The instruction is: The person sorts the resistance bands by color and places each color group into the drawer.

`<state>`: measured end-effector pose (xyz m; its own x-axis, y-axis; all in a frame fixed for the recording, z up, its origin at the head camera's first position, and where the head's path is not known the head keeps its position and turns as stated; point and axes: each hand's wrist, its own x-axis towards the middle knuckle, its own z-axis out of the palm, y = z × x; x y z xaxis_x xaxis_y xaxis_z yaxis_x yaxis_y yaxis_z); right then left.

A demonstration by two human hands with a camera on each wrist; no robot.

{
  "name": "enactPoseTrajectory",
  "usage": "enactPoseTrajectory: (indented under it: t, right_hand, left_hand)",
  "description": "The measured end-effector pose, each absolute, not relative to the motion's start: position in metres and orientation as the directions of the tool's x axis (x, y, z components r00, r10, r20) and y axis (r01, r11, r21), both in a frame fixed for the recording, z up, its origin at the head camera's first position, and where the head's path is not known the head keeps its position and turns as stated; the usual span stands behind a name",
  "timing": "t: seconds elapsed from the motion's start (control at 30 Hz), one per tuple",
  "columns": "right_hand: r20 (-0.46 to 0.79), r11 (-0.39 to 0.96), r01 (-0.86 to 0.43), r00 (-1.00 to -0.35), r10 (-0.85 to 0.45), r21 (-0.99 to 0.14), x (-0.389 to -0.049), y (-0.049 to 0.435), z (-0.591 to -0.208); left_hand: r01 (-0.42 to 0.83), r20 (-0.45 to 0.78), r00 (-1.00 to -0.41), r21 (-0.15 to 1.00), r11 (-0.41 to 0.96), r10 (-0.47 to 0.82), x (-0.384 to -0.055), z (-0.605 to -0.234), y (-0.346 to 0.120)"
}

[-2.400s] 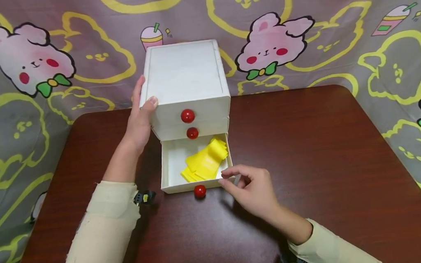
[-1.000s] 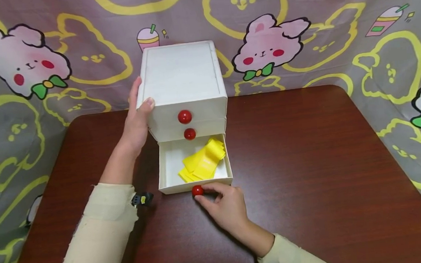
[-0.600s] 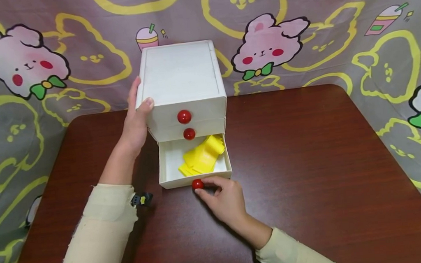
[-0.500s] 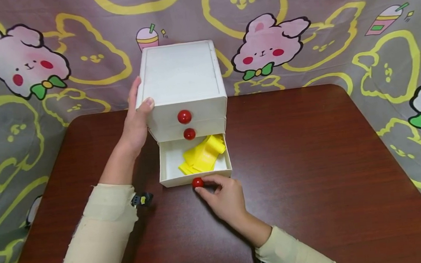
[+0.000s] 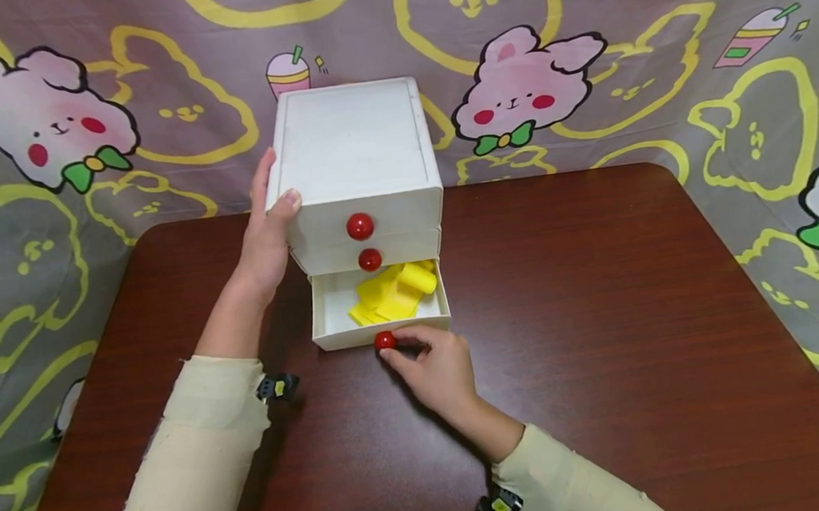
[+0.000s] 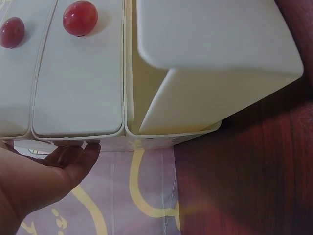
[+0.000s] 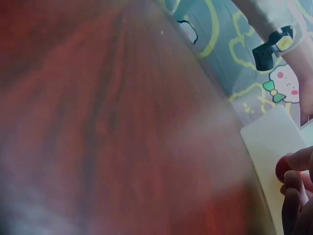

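A white three-drawer cabinet stands at the back of the table. Its bottom drawer is pulled partly out, holding a few yellow, flat, strip-like pieces that overlap, one rolled over at its end. My left hand grips the cabinet's left side, thumb over the front top corner and fingers along the side wall. At the drawer's front, my right hand pinches the red round knob between thumb and forefinger. The right wrist view also catches the knob in the fingers.
Above, the two closed drawers carry red knobs, an upper one and a middle one. The dark red-brown table spreads out on both sides. A patterned cloth hangs behind and beside it.
My right hand has come from the drawer's right front corner onto its knob. The bottom drawer has since slid partway inward, the yellow pieces with it. My left hand stays on the cabinet.
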<state>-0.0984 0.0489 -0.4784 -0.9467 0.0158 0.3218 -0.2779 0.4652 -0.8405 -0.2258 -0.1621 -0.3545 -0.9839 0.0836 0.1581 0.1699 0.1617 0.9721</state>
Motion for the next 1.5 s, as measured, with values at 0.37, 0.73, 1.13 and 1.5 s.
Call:
enactPoseTrajectory:
  t: [0.37, 0.73, 1.13, 1.5]
  right_hand:
    - [0.332, 0.461, -0.276, -0.942, 0.043, -0.843, -0.114, 0.046, -0.478]
    - [0.321, 0.44, -0.26, -0.945, 0.068, -0.86, -0.126, 0.044, -0.479]
    - [0.311, 0.399, -0.242, -0.943, 0.118, -0.884, -0.147, 0.039, -0.481]
    - [0.336, 0.419, -0.242, -0.927, 0.168, -0.875, -0.164, 0.033, -0.482]
  left_hand:
    - [0.157, 0.146, -0.986, 0.973, 0.168, 0.075, -0.227, -0.355, -0.162]
    - [0.136, 0.125, -0.99, 0.975, 0.175, 0.07, -0.224, -0.356, -0.162]
    - [0.151, 0.141, -0.987, 0.975, 0.161, 0.072, -0.225, -0.356, -0.162]
    - [0.165, 0.156, -0.986, 0.972, 0.167, 0.067, -0.226, -0.355, -0.163]
